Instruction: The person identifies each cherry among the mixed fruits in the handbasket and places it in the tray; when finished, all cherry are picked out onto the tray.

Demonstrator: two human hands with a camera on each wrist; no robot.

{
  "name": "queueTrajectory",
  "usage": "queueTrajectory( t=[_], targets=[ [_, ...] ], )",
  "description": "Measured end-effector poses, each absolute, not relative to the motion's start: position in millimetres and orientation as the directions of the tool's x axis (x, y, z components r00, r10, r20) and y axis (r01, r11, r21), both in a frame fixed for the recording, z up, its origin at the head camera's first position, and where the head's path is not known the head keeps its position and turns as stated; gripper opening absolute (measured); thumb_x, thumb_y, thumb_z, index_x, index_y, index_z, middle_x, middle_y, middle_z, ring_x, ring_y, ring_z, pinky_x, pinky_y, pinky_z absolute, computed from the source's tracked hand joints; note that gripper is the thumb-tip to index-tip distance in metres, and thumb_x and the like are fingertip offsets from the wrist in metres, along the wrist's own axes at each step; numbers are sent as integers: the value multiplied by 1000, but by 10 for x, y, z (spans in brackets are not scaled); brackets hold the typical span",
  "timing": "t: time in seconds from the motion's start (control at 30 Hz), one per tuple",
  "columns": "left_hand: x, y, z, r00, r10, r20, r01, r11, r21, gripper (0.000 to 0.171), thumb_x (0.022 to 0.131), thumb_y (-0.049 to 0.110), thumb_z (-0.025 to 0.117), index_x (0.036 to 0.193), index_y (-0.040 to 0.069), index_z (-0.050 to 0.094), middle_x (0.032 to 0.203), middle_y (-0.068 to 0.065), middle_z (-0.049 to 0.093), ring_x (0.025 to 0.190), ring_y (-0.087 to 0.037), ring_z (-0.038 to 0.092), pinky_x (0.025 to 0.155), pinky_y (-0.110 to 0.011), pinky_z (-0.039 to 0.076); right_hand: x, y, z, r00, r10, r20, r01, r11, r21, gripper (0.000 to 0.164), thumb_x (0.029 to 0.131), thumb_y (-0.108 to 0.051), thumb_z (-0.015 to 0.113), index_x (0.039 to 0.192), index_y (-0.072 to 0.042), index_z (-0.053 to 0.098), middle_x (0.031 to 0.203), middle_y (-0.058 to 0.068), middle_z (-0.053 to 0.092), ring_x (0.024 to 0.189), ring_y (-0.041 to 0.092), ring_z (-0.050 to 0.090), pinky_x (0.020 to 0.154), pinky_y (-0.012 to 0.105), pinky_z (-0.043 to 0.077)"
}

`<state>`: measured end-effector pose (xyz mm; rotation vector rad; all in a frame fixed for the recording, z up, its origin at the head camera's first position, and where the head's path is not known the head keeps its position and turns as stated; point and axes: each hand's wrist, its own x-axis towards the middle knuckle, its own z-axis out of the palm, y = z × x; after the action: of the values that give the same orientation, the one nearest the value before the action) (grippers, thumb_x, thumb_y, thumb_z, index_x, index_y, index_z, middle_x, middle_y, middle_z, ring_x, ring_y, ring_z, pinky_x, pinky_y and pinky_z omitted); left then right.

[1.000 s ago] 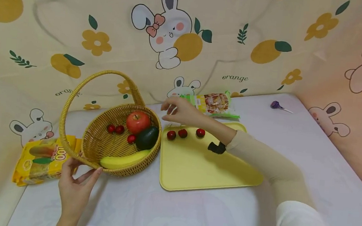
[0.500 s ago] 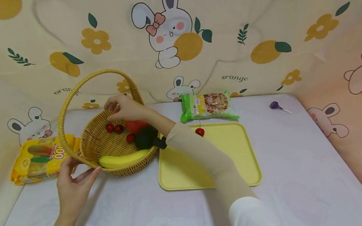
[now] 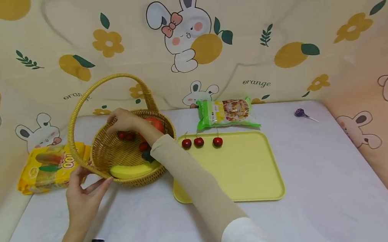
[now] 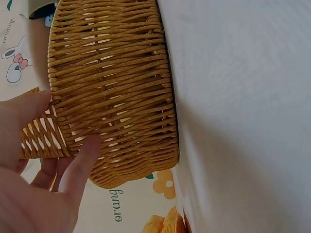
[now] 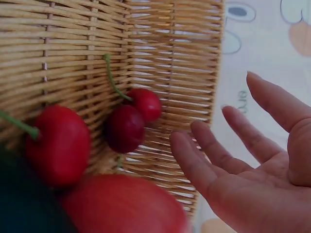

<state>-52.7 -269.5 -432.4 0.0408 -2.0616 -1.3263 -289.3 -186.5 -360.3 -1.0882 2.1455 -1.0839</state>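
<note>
From where I stood, the change was in the right hand (image 3: 123, 119): a second earlier it had been beside the right rim of the basket (image 3: 103, 145), and now it was over the basket's far left part, its arm lying across the opening. The fingers were spread loosely, with nothing visible between them. Their tips were near the paired cherries (image 5: 125, 128) inside the basket, though I saw no contact.

The left hand (image 3: 84, 200) had not let go; thumb and fingers pinched the basket's near left rim, at the foot of the handle (image 3: 75, 126), and the basket stood upright in the same spot on the worktop (image 3: 313, 185).

The fruit itself looked unmoved. Inside the basket I could make out that pair, a single cherry (image 5: 58, 145), a large red fruit (image 3: 156, 124), a dark green fruit (image 5: 19, 194) and, along the near side, a banana (image 3: 128, 172). Just right of the basket, three cherries (image 3: 198, 141) lay along the back of the yellow tray (image 3: 245, 171), the same count as before. So I judged that only the reach had shifted, and that attention was now on the basket's contents.

Beyond these, a yellow packet (image 3: 48, 168) lay left of the basket, and a green packet (image 3: 227, 113) behind and to its right.
</note>
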Motion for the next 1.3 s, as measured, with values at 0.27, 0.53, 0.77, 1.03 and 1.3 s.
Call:
queueTrajectory(
  t=[0.27, 0.53, 0.77, 1.03, 1.3],
  targets=[
    [-544, -2715, -4354, -763, -365, 534, 341, 475, 811, 77, 67, -30, 74, 136, -13, 44, 121, -11, 54, 110, -22, 53, 77, -18, 60, -2925, -1932, -3791, -603, -790, -108, -342, 379, -860, 33, 92, -16, 73, 121, -2, 66, 124, 9, 62, 100, 16, 58, 75, 20, 51],
    [-558, -2709, -4346, -763, -359, 538, 342, 482, 807, 76, 68, -29, 74, 136, -13, 44, 121, -7, 53, 110, -20, 52, 77, -17, 60, -2930, -1925, -3821, -505, -831, -232, -232, 390, -891, 36, 92, -9, 73, 125, 0, 63, 114, 7, 60, 81, 14, 58, 77, 35, 61],
    [-564, -2716, -4372, -756, -348, 555, 361, 486, 796, 74, 67, -31, 73, 133, -17, 44, 120, -6, 54, 107, -21, 52, 76, -16, 60, -2927, -1913, -3856, -284, -902, -324, -332, 409, -850, 41, 91, 0, 69, 131, 1, 61, 136, 15, 57, 112, 16, 57, 89, 37, 60],
    [-552, -2716, -4364, -757, -345, 555, 359, 490, 794, 72, 67, -31, 73, 131, -17, 44, 120, -6, 54, 108, -21, 53, 76, -15, 60, -2926, -1943, -3877, -227, -894, -386, -373, 446, -814, 42, 86, 13, 67, 126, 1, 65, 125, 13, 62, 102, 15, 59, 77, 29, 62],
    [-554, -2712, -4356, -748, -337, 572, 359, 519, 776, 74, 66, -32, 73, 133, -18, 43, 120, -4, 54, 106, -19, 55, 75, -14, 59, -2917, -1930, -3862, -227, -910, -347, -373, 410, -832, 28, 87, 14, 66, 113, 5, 68, 96, 6, 65, 89, 19, 64, 72, 31, 63]
  ],
)
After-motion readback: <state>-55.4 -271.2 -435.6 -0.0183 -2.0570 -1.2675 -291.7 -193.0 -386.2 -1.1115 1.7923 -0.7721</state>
